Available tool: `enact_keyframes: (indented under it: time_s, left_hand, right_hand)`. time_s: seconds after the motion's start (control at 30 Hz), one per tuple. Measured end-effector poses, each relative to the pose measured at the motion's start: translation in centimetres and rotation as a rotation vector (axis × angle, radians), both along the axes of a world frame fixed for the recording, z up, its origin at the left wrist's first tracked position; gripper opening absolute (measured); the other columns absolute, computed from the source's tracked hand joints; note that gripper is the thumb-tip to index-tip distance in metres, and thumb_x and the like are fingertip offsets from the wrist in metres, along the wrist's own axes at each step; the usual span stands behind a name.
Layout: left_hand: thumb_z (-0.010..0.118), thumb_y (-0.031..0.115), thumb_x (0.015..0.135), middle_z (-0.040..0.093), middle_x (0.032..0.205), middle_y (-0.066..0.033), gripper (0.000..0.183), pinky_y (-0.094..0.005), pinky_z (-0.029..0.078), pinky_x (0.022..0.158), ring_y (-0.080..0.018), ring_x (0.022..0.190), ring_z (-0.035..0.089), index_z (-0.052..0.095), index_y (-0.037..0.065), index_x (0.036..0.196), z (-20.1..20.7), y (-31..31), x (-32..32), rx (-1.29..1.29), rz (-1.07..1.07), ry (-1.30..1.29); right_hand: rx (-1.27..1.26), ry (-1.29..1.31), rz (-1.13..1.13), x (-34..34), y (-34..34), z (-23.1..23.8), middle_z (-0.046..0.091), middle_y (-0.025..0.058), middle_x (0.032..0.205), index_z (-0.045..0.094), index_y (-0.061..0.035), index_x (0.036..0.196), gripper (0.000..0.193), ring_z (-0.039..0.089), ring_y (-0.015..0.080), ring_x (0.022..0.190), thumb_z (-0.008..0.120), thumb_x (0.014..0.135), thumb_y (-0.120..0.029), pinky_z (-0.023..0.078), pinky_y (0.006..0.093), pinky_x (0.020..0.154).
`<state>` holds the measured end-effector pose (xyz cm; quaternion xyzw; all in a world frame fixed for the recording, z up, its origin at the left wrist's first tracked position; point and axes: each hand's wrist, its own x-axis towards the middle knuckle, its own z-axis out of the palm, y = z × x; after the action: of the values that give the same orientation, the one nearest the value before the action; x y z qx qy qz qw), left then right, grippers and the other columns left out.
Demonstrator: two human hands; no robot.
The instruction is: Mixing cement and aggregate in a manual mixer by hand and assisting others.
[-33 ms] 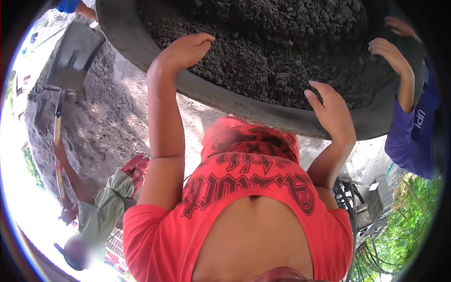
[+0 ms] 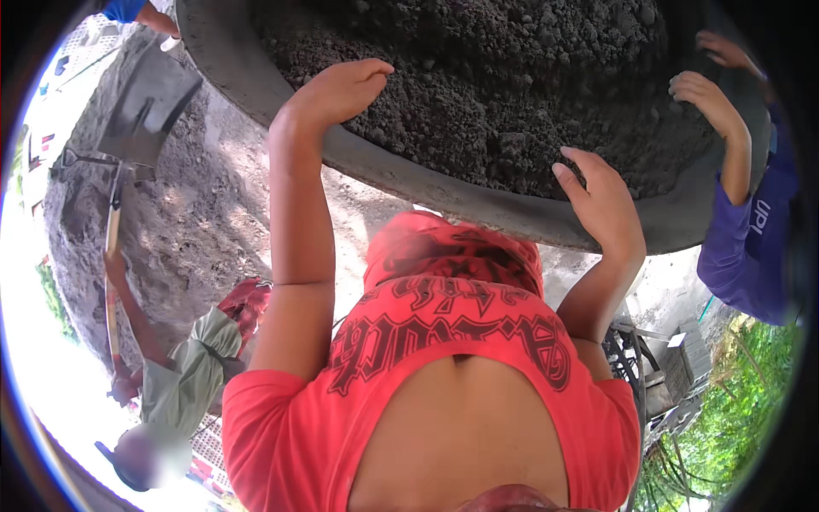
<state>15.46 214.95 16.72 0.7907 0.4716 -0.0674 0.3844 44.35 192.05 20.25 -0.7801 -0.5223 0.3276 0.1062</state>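
A wide, round, dark grey basin (image 2: 401,183) fills the top of the head view, with dark, crumbly soil mixed with small stones (image 2: 486,111) in it. My left hand (image 2: 341,92) lies across the basin's near left rim, wrist bent, fingers stretched out over the soil. Farther right, my right hand (image 2: 601,194) hangs over the near rim with thumb and fingers apart. Neither hand holds anything; whether the fingertips touch the soil I cannot tell.
At the right, a person in a blue sleeve (image 2: 746,256) has both hands over the basin. On the left, a person in a grey-green shirt (image 2: 183,375) holds a long-handled shovel (image 2: 145,119) by a grey soil heap (image 2: 192,222). Another person's hand (image 2: 160,21) is at the upper left.
The shovel on the left has shifted slightly to the right, along with the hand on its handle. My own hands stay in nearly the same place.
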Motion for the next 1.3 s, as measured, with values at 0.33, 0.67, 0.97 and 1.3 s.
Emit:
enact_keyframes:
  time_s: [0.33, 0.67, 0.97, 1.3]
  left_hand:
    - [0.045, 0.03, 0.099, 0.066, 0.126, -0.0106, 0.039, -0.0397, 0.046, 0.099, -0.0292, 0.117, 0.061, 0.06, 0.013, 0.131, 0.3, 0.6, 0.2, 0.143, -0.016, 0.061]
    - [0.054, 0.036, 0.091, 0.068, 0.117, -0.0142, 0.038, -0.0444, 0.049, 0.094, -0.034, 0.111, 0.062, 0.068, 0.01, 0.115, 1.7, 7.2, 0.9, 0.325, -0.358, 0.127]
    - [0.057, 0.044, 0.093, 0.065, 0.125, -0.0105, 0.043, -0.0457, 0.052, 0.086, -0.0295, 0.099, 0.066, 0.066, 0.013, 0.122, -4.9, 11.0, -0.3, 0.113, -0.218, 0.309]
    - [0.062, 0.039, 0.09, 0.069, 0.111, -0.0082, 0.034, -0.0425, 0.053, 0.079, -0.0273, 0.091, 0.066, 0.07, 0.011, 0.108, -9.9, 12.6, -3.8, 0.778, -0.118, 0.1]
  right_hand:
    - [-0.086, -0.048, 0.004, -0.6, 0.8, 0.0, 0.064, 0.0174, 0.122, 0.062, -0.003, 0.124, 0.041, 0.062, 0.0336, 0.111, 0.06, 0.096, -0.033, 0.047, 0.0376, 0.093]
    - [0.286, -0.27, 0.492, -9.8, 10.0, 4.4, 0.066, 0.0155, 0.118, 0.066, -0.0051, 0.117, 0.038, 0.062, 0.0323, 0.11, 0.058, 0.095, -0.035, 0.051, 0.0428, 0.092]
    - [-0.027, -0.337, 0.534, -8.8, 13.9, -3.2, 0.054, 0.0166, 0.136, 0.05, -0.007, 0.14, 0.052, 0.054, 0.0328, 0.124, 0.058, 0.097, -0.036, 0.046, 0.0421, 0.103]
    - [0.279, -0.313, 0.647, -10.6, 18.1, -4.2, 0.054, 0.0145, 0.131, 0.056, -0.0079, 0.131, 0.042, 0.058, 0.0329, 0.117, 0.061, 0.095, -0.028, 0.048, 0.0413, 0.1]
